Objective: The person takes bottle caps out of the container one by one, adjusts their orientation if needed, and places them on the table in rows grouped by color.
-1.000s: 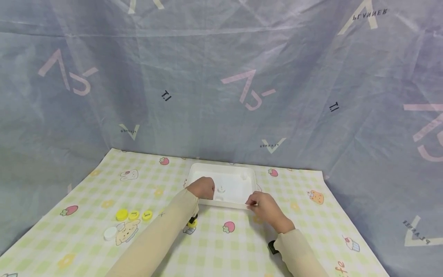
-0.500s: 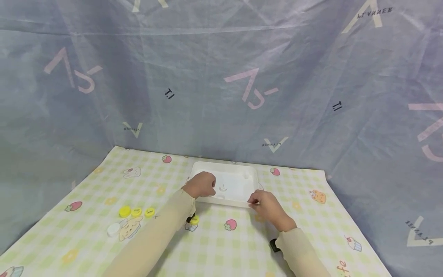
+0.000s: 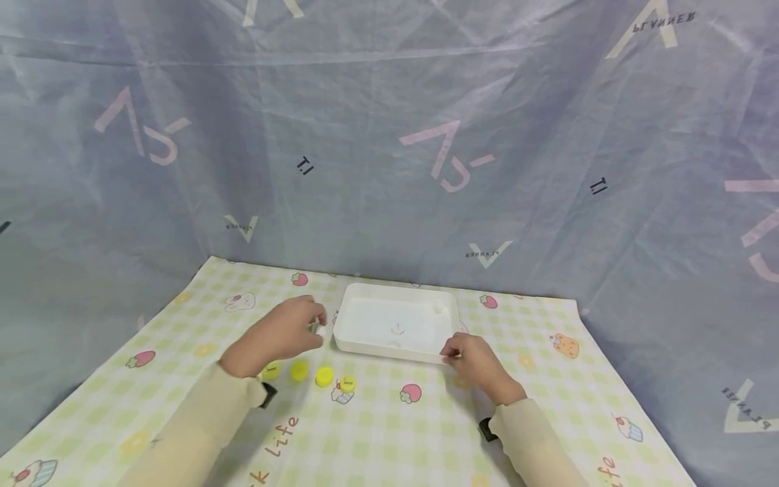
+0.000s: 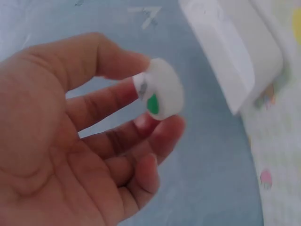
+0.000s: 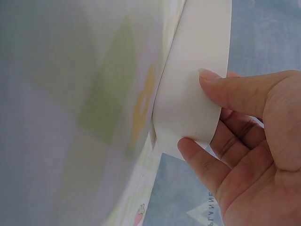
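Note:
My left hand [image 3: 286,331] is raised left of the white tray [image 3: 389,351], fingers curled. Between its thumb and fingertips it pinches a white bottle cap [image 4: 165,89] with a green mark on its inner side, tilted on edge in the left wrist view. My right hand [image 3: 481,365] grips the tray's front right corner. In the right wrist view the thumb lies on the tray's outer wall [image 5: 193,61], with other fingers behind the rim. Several yellow bottle caps [image 3: 324,376] lie on the tablecloth in front of the tray, partly behind the left wrist.
Small whitish shapes [image 3: 397,329] show on the tray floor. The checked tablecloth [image 3: 377,439] covers the table. A grey-blue curtain [image 3: 365,203] hangs right behind its far edge. Dark straps show at both sleeve cuffs.
My left hand has left the tray and moved left, with the white bottle cap now visible in its fingers. More yellow caps are uncovered. The right hand keeps its grip on the tray.

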Action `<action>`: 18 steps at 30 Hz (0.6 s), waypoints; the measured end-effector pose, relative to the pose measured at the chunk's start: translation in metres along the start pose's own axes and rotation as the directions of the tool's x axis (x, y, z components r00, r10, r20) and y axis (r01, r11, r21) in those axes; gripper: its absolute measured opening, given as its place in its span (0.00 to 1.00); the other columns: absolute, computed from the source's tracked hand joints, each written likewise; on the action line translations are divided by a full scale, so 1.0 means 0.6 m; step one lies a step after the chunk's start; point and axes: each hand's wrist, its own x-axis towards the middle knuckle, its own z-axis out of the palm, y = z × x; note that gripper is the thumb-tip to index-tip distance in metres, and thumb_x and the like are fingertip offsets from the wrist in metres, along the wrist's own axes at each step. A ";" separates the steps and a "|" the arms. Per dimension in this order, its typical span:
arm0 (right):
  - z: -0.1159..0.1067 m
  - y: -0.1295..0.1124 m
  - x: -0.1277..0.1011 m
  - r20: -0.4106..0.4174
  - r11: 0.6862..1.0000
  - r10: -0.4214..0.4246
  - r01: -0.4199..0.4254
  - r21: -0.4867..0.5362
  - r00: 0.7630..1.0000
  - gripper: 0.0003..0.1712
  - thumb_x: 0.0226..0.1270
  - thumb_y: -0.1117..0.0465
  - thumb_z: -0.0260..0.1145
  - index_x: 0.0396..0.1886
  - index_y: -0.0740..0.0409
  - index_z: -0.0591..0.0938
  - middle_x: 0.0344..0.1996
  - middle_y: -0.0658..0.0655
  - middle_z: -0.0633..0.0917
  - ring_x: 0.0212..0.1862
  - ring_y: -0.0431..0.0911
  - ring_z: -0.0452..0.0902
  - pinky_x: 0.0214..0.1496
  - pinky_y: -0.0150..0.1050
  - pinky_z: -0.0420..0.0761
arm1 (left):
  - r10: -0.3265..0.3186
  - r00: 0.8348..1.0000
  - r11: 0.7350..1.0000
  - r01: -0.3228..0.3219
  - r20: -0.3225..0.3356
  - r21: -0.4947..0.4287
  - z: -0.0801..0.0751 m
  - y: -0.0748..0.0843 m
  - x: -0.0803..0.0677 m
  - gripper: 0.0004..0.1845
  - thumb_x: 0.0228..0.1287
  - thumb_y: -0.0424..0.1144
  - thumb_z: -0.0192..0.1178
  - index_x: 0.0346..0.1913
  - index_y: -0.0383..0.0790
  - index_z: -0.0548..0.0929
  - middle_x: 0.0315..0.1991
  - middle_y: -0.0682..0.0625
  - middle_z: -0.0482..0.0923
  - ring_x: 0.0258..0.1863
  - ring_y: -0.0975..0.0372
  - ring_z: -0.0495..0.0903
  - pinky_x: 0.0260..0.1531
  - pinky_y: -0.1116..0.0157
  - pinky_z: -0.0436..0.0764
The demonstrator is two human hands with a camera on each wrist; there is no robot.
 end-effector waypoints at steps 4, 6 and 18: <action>0.000 0.003 0.001 0.004 1.000 0.008 -0.008 0.003 1.000 0.09 0.56 0.72 0.74 0.26 0.53 0.87 0.25 0.44 0.81 0.32 0.38 0.79 0.38 0.36 0.81 | -0.038 0.999 0.999 0.037 -0.004 -0.021 -0.022 -0.018 -0.056 0.08 0.56 0.33 0.65 0.40 0.41 0.83 0.35 0.52 0.74 0.33 0.61 0.72 0.37 0.59 0.75; -0.001 0.004 0.002 0.002 1.000 0.010 -0.010 -0.001 1.000 0.09 0.56 0.72 0.74 0.25 0.53 0.87 0.25 0.44 0.81 0.32 0.38 0.78 0.38 0.36 0.81 | -0.062 0.998 0.998 0.062 -0.001 -0.029 -0.026 -0.028 -0.078 0.08 0.56 0.32 0.65 0.39 0.41 0.83 0.35 0.52 0.74 0.32 0.61 0.71 0.36 0.59 0.74; -0.003 -0.004 0.004 0.013 1.000 0.010 -0.010 0.006 1.000 0.09 0.56 0.72 0.74 0.26 0.54 0.87 0.25 0.45 0.81 0.32 0.39 0.79 0.37 0.36 0.81 | -0.223 0.960 0.972 0.232 0.171 -0.031 0.016 -0.087 -0.145 0.10 0.51 0.25 0.65 0.36 0.41 0.81 0.31 0.51 0.74 0.26 0.59 0.68 0.29 0.59 0.72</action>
